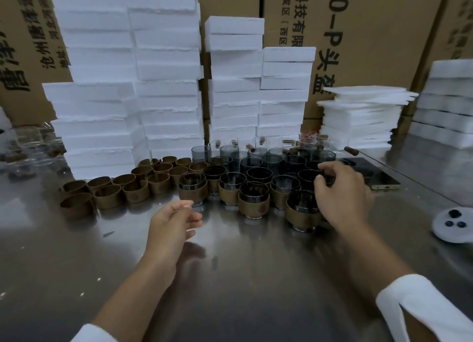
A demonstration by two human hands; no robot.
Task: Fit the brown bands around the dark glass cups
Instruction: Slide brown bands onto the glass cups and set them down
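Right hand [341, 191] gripping a dark glass cup [328, 179], left hand [174, 222] loosely curled, empty, above steel table [243, 277]

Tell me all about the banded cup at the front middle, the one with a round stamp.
The cup is round, dark smoky glass, upright and open-topped on the shiny metal table. A brown, leather-like band wraps its lower body, leaving the rim bare above and a sliver of base below; a faint round stamp faces the camera. Banded cups crowd behind. Neither the left hand nor the right hand touches it.
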